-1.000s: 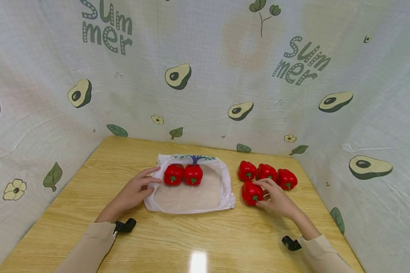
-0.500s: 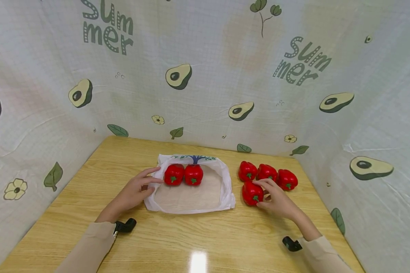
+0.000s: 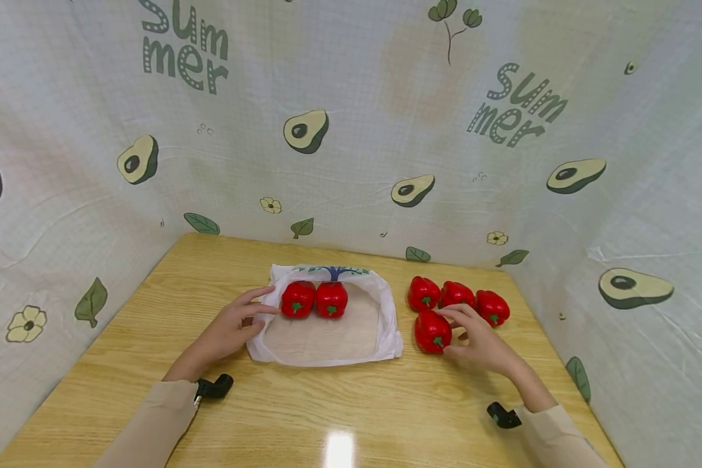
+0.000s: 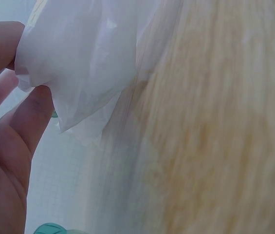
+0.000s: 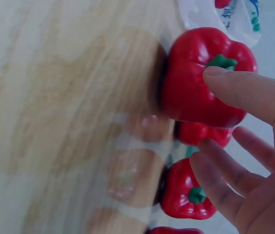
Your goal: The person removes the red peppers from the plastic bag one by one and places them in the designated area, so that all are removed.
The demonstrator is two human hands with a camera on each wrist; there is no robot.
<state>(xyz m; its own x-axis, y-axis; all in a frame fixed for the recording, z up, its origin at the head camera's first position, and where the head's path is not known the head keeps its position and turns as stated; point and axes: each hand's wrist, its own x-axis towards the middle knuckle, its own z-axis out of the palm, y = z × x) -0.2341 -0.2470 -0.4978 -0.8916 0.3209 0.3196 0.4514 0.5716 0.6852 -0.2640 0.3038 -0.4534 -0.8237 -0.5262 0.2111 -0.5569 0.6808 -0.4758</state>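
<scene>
My left hand [image 3: 229, 330] pinches the left rim of a white plastic bag [image 3: 389, 341] with thumb and fingers. The left wrist view shows the bag's loose edge [image 4: 83, 73] at the fingertips. Inside the bag, two red bell peppers [image 3: 298, 299] sit side by side against its far wall. My right hand [image 3: 478, 341] is around the right side of another red bell pepper [image 3: 431, 331], which rests on the table. In the right wrist view the thumb lies before this pepper [image 5: 200, 83] near its green stem, while the other fingers are spread apart from it.
Behind the right hand, three more red bell peppers [image 3: 456, 294] stand in a row on the wooden table [image 3: 304, 416]. A white cloth [image 3: 351, 195] printed with avocados hangs behind and on both sides. Each wrist carries a small black camera [image 3: 213, 387].
My right hand has shifted slightly right, and its fingers have loosened from the nearest pepper, which stays in place. The left hand and the bag have not moved.
</scene>
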